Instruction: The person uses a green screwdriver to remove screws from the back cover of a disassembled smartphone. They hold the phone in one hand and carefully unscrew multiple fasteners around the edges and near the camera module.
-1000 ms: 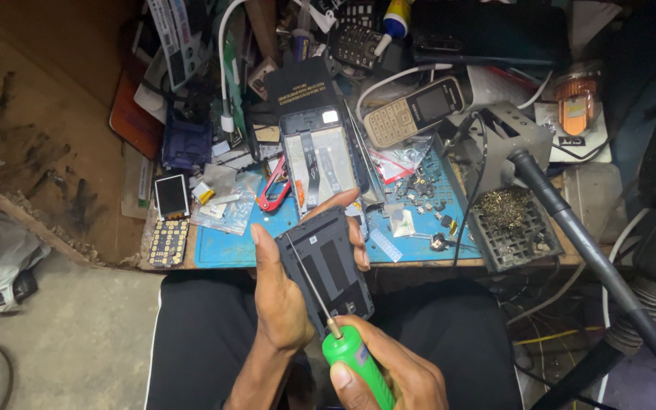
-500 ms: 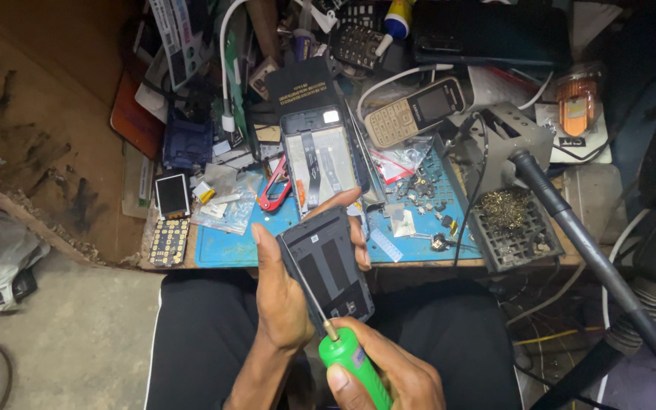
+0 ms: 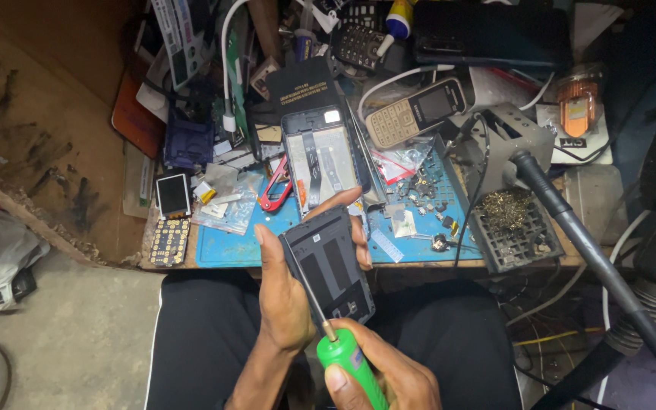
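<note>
The left hand [image 3: 286,300] is wrapped around a dark phone frame [image 3: 330,266], thumb along its left edge and fingertips curled over the right, holding it tilted over the lap at the lower middle of the frame. Below it the right hand [image 3: 385,376] clenches the green handle of a screwdriver [image 3: 343,357], whose thin shaft runs up and left so the tip sits at the frame's upper left corner. The frame lies open, its back cover off and inner plates bare, so the opening looks done, while the tip at the corner suggests screw work there is in hand (I cannot make out any screw). Just beyond, on the blue mat [image 3: 229,247] at the middle of the picture, lie red pliers [image 3: 275,193], loose small parts, and a second opened phone [image 3: 320,163] with ribbon cables showing. Left of the mat sit a small screen [image 3: 172,193] and a keypad board [image 3: 167,241]. Further up, right of centre, a beige keypad phone [image 3: 415,110] rests among cables, and a soldering stand with brass wool [image 3: 510,220] occupies the right.
</note>
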